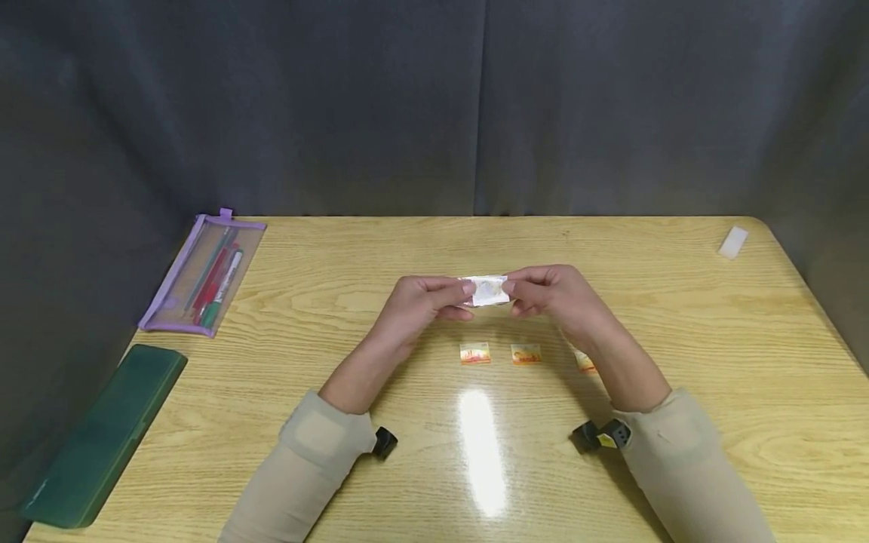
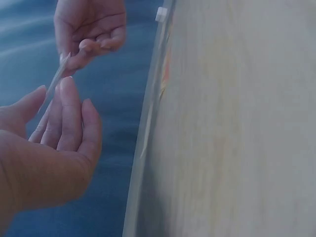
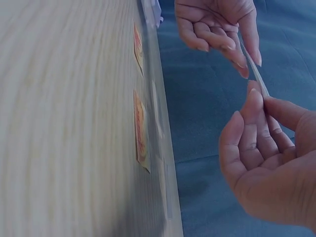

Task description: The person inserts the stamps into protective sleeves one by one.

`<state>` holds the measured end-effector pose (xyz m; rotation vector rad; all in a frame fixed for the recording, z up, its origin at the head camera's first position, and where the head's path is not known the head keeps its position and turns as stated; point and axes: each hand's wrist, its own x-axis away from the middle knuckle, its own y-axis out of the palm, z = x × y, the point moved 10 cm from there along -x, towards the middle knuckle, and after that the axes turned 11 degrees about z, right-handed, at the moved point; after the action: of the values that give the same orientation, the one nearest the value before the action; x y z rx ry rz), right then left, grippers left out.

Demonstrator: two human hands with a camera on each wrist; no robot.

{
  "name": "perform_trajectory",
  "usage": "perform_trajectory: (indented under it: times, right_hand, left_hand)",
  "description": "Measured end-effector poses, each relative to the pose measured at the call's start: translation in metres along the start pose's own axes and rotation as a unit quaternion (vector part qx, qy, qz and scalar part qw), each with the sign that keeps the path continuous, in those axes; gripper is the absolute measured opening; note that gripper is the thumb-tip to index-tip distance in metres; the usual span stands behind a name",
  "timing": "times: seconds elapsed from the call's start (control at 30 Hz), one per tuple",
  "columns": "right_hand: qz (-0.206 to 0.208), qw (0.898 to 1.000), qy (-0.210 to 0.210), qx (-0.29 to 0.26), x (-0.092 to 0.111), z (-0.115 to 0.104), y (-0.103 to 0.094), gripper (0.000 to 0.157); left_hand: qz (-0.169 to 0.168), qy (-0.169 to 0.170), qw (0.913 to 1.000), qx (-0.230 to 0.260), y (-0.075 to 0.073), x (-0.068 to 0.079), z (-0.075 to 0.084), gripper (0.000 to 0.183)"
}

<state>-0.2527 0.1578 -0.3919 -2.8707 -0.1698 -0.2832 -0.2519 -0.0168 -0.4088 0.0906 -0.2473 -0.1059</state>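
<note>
A small flat white packet (image 1: 489, 290), shiny along its edges, is held above the table between both hands. My left hand (image 1: 429, 303) pinches its left end between thumb and fingers, and my right hand (image 1: 558, 298) pinches the right end the same way. Seen edge-on in the right wrist view, the packet (image 3: 254, 66) is thin. Below the hands lie small orange and yellow cards: a left card (image 1: 474, 354), a middle card (image 1: 526, 354) and a right card (image 1: 584, 361), the last partly hidden by my right wrist.
At the left lies a mesh pouch (image 1: 179, 283) with purple edging and several pens inside. A dark green case (image 1: 105, 437) sits nearer along the left edge. Near the far right corner is a small white block (image 1: 733, 242). Dark curtains (image 1: 380, 113) surround the wooden table (image 1: 733, 354).
</note>
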Motion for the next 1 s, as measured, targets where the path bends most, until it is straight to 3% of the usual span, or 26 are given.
perform_trajectory:
  times: [0.53,1.0]
  right_hand:
    - [0.025,0.999,0.010,-0.026,-0.0012,0.0005,-0.0038,0.033]
    - [0.035,0.999,0.012,-0.012,-0.0023,0.0049,-0.0018,0.025]
  left_hand:
    - [0.011,-0.002,0.9998,0.015,-0.0050,-0.0005,0.0034,0.026]
    - [0.028,0.003,0.9996,0.004,-0.0049,0.0008,0.0040,0.027]
